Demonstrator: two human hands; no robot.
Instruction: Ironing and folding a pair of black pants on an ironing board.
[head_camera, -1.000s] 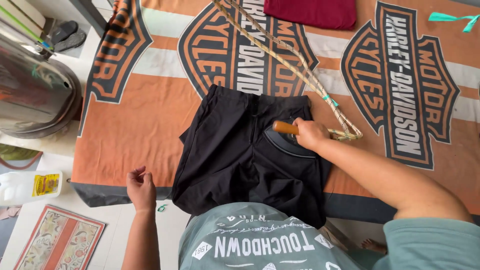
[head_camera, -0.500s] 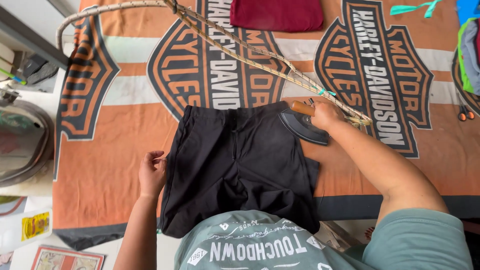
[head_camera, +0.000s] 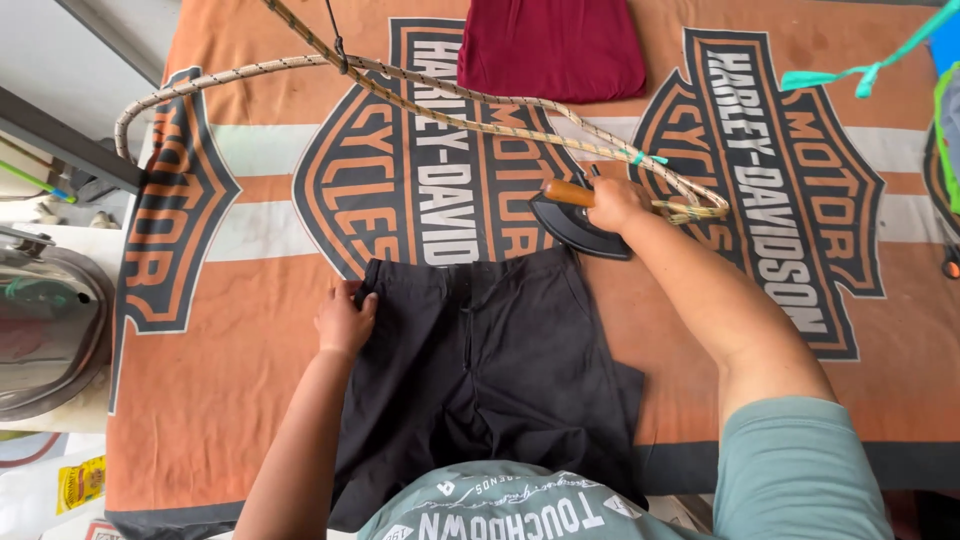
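- My right arm reaches forward and across, forearm stretched out from its grey-green sleeve, and my right hand (head_camera: 617, 203) sits at the far end of the reach.
- The fingers of that hand are curled tight around the wooden handle of the iron (head_camera: 580, 222), knuckles up; the handle's brown end pokes out to the left of my fist.
- The iron's dark soleplate rests just past the top edge of the black shorts (head_camera: 490, 375), near their upper right corner, on the orange printed cloth (head_camera: 230, 380) that covers the counter.
- My left arm comes up from below, and my left hand (head_camera: 345, 322) lies palm down on the upper left corner of the shorts, fingers pressed together and flat on the fabric.
- The shorts lie spread between my two hands, waistband away from me, lower part near my chest.
- The iron's braided cord (head_camera: 420, 95) loops from behind my right hand away to the far left.
- A folded maroon garment (head_camera: 550, 48) lies well beyond the iron.
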